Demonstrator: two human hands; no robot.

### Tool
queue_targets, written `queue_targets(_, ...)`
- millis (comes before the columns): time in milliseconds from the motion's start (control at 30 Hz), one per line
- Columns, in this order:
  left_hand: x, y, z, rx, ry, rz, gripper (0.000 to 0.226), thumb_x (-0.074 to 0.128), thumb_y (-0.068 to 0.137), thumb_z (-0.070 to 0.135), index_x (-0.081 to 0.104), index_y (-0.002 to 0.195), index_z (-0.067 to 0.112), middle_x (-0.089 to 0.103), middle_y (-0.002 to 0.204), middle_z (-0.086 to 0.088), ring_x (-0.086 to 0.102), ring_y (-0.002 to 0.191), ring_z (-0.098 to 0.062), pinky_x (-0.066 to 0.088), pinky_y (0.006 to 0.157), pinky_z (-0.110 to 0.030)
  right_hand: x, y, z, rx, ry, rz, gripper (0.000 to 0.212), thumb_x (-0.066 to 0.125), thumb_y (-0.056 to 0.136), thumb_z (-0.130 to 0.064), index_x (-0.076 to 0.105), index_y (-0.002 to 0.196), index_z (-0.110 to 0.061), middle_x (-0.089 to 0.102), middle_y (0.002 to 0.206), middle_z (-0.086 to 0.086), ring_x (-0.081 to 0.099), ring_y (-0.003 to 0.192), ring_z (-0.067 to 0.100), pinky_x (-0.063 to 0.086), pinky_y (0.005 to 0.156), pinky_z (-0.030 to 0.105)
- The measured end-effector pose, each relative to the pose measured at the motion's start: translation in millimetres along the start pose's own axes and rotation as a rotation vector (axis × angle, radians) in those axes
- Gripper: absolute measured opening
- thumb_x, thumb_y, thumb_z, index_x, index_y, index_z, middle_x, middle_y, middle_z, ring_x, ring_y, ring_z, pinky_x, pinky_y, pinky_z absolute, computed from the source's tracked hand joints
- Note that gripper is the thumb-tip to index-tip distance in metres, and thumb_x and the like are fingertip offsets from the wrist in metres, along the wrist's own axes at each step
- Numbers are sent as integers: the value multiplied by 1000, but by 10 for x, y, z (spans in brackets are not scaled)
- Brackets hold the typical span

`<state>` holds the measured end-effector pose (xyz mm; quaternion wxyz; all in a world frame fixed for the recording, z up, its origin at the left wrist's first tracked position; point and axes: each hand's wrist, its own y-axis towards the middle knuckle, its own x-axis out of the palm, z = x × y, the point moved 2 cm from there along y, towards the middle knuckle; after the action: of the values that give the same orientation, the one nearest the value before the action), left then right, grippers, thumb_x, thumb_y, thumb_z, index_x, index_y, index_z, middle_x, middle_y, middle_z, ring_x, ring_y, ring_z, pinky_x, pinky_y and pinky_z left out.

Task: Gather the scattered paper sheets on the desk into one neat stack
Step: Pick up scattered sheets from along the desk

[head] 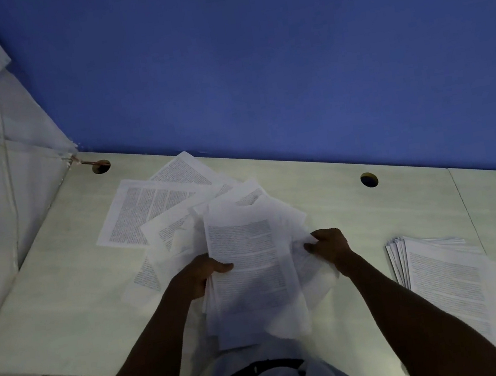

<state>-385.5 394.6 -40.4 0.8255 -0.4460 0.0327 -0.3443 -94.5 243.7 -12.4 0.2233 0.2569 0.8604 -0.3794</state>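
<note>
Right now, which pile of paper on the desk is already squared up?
The stack at the right, untouched beside the right hand. The bundle held in both hands is ragged, and the sheets at the back left lie fanned out.

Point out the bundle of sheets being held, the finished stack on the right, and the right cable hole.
held bundle [249,268]: head view, printed face of top sheet.
finished stack [447,280]: head view, top sheet's text.
right cable hole [369,180]: head view, dark opening in the desk.
</note>
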Motion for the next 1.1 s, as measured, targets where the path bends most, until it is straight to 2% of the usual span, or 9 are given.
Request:
queue_targets(167, 146, -12, -48, -65, -51, 33, 54, 78, 79, 7, 61, 131, 3, 69, 122, -21, 66, 109, -37, 56, 92, -48, 71, -152, 128, 267, 295, 252, 11, 78, 81, -13, 73, 78, -23, 72, 85, 7, 69, 89, 30, 59, 87, 36)
queue_targets(400, 260, 74, 45, -35, 83, -12, 48, 71, 88, 4, 57, 135, 3, 62, 133, -19, 58, 124, -36, 47, 107, -48, 286, -186, 102, 228, 274, -289, 20, 63, 87, 2, 73, 104, 5, 73, 106, 27, 68, 89, 36, 59, 76, 44)
queue_targets(533, 265, 107, 33, -14, 268, -27, 55, 79, 80, -1, 60, 130, 7, 65, 129, -13, 61, 119, -31, 51, 103, -49, 236, -155, -29, 333, 575, -244, 27, 63, 81, -26, 68, 99, -7, 69, 100, 18, 64, 84, 30, 53, 72, 37)
queue_targets(700, 266, 125, 23, -56, 455, -86, 54, 80, 80, -2, 56, 124, 18, 62, 113, 0, 58, 105, -19, 58, 82, -34, 312, -59, -176, 175, 384, -187, 86, 51, 78, -90, 67, 129, -22, 66, 125, 2, 63, 116, 27, 49, 109, 50)
queue_targets(800, 220, 180, 60, -63, 416, -66, 53, 85, 74, 4, 61, 120, 15, 66, 111, -1, 60, 109, -24, 58, 86, -34, 395, -68, -266, 162, 607, -317, 86, 40, 79, -91, 58, 136, -29, 65, 130, -7, 59, 122, 20, 44, 114, 49)
queue_targets(867, 231, 234, 100, -51, 289, -91, 52, 87, 71, 9, 65, 119, 11, 70, 116, -8, 64, 115, -29, 56, 92, -35, 407, -89, -279, 124, 602, -345, 82, 62, 79, -82, 61, 138, -25, 70, 131, -2, 64, 123, 24, 50, 109, 49)
queue_targets(933, 299, 233, 168, -48, 110, -75, 39, 76, 86, 15, 65, 122, 7, 71, 121, -14, 68, 111, -28, 56, 93, -35, 391, -60, -249, 76, 454, -230, 61, 87, 80, -39, 67, 130, -11, 73, 123, 7, 67, 117, 31, 57, 97, 43)
queue_targets(1000, 308, 292, 202, -66, -73, -46, 33, 66, 95, 31, 67, 118, 7, 75, 113, -11, 73, 101, -22, 58, 87, -31, 366, -1, -202, 70, 284, -101, 51, 86, 78, -8, 67, 124, 2, 71, 118, 13, 66, 114, 36, 58, 90, 42)
queue_targets(1100, 285, 413, 243, -37, -222, 39, 58, 70, 87, 50, 65, 128, 9, 71, 123, -12, 66, 116, -29, 48, 107, -43, 240, 110, -171, 86, 259, -24, 35, 81, 79, 1, 71, 112, 6, 72, 104, 17, 69, 107, 41, 58, 87, 46)
